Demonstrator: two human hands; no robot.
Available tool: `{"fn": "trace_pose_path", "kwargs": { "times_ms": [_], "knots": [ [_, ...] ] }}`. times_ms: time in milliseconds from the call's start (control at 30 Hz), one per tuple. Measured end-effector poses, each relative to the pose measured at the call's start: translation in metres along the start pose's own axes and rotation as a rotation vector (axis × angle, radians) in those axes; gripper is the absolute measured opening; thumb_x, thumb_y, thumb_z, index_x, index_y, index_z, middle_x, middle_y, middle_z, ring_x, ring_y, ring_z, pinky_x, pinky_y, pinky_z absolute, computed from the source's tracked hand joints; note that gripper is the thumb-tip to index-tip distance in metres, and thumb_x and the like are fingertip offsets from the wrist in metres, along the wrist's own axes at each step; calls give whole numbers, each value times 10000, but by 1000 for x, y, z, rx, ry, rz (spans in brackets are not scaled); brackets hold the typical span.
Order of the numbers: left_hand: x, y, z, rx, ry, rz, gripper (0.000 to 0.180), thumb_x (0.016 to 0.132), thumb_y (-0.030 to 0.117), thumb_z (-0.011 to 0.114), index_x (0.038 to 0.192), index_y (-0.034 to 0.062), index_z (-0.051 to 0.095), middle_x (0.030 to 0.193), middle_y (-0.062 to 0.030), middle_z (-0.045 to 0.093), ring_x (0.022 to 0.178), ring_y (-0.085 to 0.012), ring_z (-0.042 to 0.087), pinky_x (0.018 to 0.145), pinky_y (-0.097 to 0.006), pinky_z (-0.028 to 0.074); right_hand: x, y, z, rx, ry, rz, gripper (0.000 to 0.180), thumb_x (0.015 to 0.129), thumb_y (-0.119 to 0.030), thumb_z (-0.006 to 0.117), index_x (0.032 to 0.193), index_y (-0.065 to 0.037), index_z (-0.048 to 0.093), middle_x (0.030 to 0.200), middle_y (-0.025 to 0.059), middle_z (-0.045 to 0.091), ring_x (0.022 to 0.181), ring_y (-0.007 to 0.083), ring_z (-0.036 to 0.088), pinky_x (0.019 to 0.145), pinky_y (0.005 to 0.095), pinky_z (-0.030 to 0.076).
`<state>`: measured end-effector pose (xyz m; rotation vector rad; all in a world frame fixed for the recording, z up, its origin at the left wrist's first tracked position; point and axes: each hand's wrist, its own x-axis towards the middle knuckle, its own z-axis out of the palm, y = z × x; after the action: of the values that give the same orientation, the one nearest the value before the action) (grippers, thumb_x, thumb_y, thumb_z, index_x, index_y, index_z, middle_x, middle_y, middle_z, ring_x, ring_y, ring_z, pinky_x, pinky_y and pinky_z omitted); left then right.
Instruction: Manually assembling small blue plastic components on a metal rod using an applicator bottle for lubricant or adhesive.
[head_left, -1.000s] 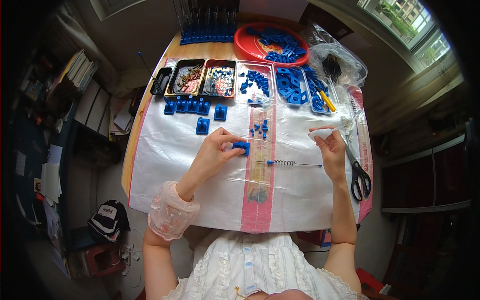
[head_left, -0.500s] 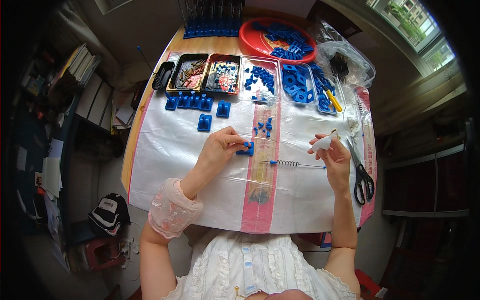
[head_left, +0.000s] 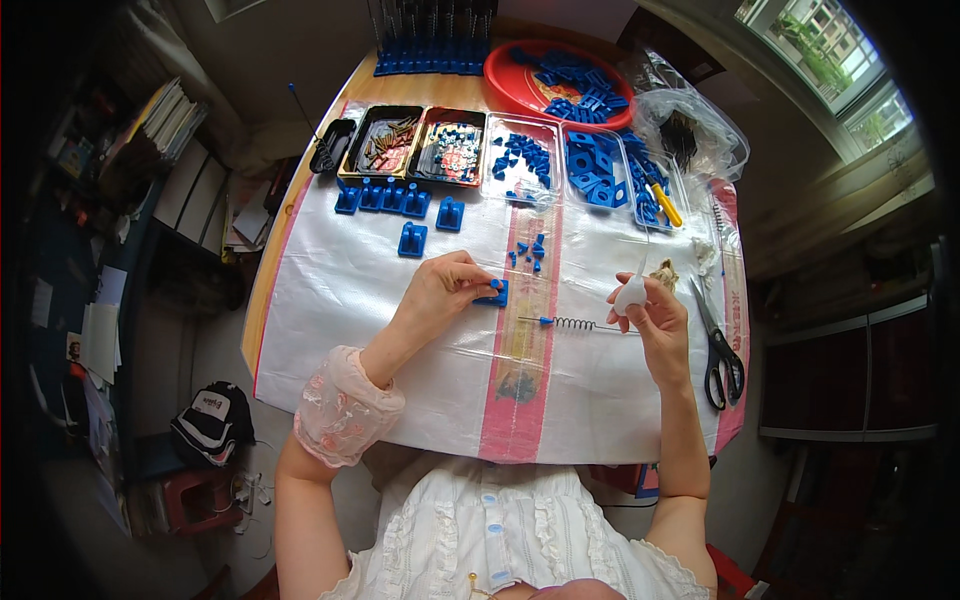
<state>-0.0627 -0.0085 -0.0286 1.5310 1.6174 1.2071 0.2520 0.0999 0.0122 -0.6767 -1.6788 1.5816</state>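
Observation:
My left hand (head_left: 440,292) is closed, its fingertips pinching a small blue plastic block (head_left: 497,292) at the middle of the sheet. In my right hand (head_left: 655,320) is a small white squeeze bottle (head_left: 630,294) with a thin nozzle pointing up. Between the hands lies a dark wire spring (head_left: 575,324) on a rod with a blue cone (head_left: 546,322) at its left end. Several small blue cones (head_left: 537,252) are scattered beyond it. Finished-looking blue blocks (head_left: 390,197) stand in a row at the far left, with single ones nearer.
Trays of brass pieces (head_left: 395,140), small metal nuts (head_left: 455,145), blue cones (head_left: 525,160) and blue plates (head_left: 597,170) line the back. Behind them is a red basin (head_left: 500,80) of blue parts. A yellow-handled tool (head_left: 668,205) and black scissors (head_left: 722,365) lie at right, near a crumpled beige wad (head_left: 664,273).
My right hand has come slightly left and lower with the bottle, whose nozzle now points up. My left hand still pinches the blue block in nearly the same place.

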Motion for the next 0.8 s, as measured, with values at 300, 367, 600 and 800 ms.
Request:
{"fn": "trace_pose_path", "kwargs": {
  "times_ms": [300,367,600,800],
  "knots": [
    [-5,13,-12,-51,-16,-28,366,767,113,905,1104,48,779,885,-29,615,719,-121,547,714,-267,515,1,-5,-4,-3,91,-20,251,1010,-139,695,1173,-49,527,992,164,743,763,174,721,630,253,516],
    [-7,12,-13,117,-14,102,394,743,121,920,1093,38,758,928,-42,616,755,-142,581,740,-281,541,0,-10,-1,42,118,-3,232,1020,-162,688,1154,-55,531,967,156,732,741,181,722,596,255,512],
    [-6,12,-12,166,-25,48,375,735,124,919,1052,29,742,937,-58,614,785,-171,619,748,-312,554,-1,-11,2,271,160,110,261,1028,-255,685,1133,-53,557,855,99,671,631,144,646,525,246,455],
    [-5,8,-9,157,1,42,382,742,104,915,1077,28,748,919,-36,608,768,-135,588,716,-278,524,0,-1,0,288,181,185,178,1002,-191,696,1073,-62,595,834,48,647,606,71,506,540,225,379]
  ]
}}
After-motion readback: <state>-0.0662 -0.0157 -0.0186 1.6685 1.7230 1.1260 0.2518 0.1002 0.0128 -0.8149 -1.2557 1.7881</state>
